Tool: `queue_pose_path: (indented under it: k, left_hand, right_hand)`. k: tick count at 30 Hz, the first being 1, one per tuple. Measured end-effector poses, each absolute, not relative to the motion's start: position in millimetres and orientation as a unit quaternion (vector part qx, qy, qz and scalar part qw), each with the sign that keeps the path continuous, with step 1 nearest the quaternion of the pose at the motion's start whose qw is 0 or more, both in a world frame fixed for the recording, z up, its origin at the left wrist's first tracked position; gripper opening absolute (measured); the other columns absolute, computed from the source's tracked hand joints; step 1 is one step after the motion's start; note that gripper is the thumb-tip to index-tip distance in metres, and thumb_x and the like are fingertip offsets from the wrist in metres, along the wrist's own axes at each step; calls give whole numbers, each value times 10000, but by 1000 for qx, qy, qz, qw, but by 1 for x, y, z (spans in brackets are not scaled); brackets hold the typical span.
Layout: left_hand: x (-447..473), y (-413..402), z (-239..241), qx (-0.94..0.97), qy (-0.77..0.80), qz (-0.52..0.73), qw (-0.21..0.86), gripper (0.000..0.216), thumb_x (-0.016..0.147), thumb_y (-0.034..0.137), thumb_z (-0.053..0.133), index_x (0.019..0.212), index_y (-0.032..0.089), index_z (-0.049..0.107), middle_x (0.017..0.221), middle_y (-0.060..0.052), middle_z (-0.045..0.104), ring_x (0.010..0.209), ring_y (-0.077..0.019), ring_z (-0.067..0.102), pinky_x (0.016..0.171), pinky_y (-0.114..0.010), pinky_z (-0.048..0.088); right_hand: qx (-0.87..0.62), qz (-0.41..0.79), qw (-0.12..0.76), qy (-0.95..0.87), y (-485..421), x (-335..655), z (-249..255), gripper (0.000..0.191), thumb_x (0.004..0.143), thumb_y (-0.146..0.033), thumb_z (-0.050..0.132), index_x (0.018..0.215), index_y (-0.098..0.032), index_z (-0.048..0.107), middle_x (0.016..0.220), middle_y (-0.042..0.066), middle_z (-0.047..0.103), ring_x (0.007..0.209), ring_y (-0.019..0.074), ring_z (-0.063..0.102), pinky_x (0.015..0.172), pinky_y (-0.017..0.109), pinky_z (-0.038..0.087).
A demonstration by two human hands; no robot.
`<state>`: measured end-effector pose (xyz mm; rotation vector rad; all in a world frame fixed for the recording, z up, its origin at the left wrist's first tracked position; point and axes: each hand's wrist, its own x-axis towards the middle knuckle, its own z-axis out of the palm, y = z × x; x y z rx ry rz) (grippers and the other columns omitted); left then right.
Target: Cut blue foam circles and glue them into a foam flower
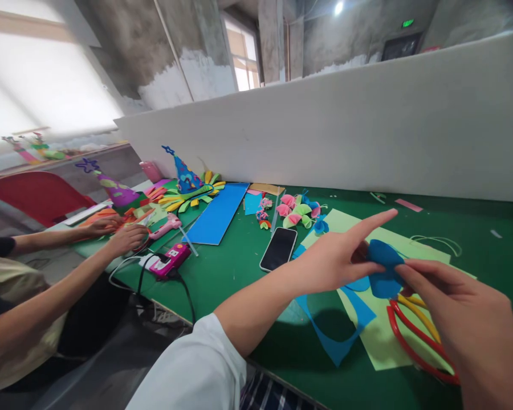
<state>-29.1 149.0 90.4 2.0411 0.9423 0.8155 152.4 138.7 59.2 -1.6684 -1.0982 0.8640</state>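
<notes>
A rounded piece of blue paper [385,267] is held up over the table between both my hands. My left hand [346,256] pinches its left edge with the thumb, and the index finger points out straight. On its right edge, the thumb and fingertips of my right hand [448,296] grip it. Just under my right hand are red and yellow loops [414,333] like scissors handles; their other end is hidden. Below my left hand lies a cut-out blue paper scrap [337,341] with a round hole. Light green paper sheets [385,347] spread beneath.
A phone [279,249] lies left of my forearm. Pink, green and blue paper flowers [297,210] sit behind it. Further left are a blue board [220,213], a glue gun [166,226], a power strip [169,261], party hats [187,173] and a co-worker's hands [128,238]. A white partition [325,136] backs the table.
</notes>
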Motion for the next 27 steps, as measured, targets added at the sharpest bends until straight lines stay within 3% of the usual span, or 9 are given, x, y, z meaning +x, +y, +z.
queue_pose_path:
  k: [7,19,27]
  left_hand:
    - [-28,148,91,797,375,319,350,726,878,209,531,1489,318,153,827,10,624,740,-122,576,760,-285,490]
    - [-31,150,90,824,383,298,292,667,885,205,485,1485,279,201,919,-13,629,775,-122,564,755,-261,468]
    - [-33,152,89,817,403,310,272,665,893,211,474,1483,320,189,935,-7,637,805,-126,579,796,-275,475]
  right_hand:
    - [-659,310,482,-486,139,155,51,296,512,-496,728,694,-263,718,531,-22,669,545,226,632,588,328,549]
    - [-678,326,462,-470,140,152,61,261,463,-456,739,679,-311,723,540,-27,675,567,246,638,574,350,523]
    - [-677,265,433,-533,152,155,66,261,438,-489,718,620,-301,722,537,4,665,460,225,538,368,298,336]
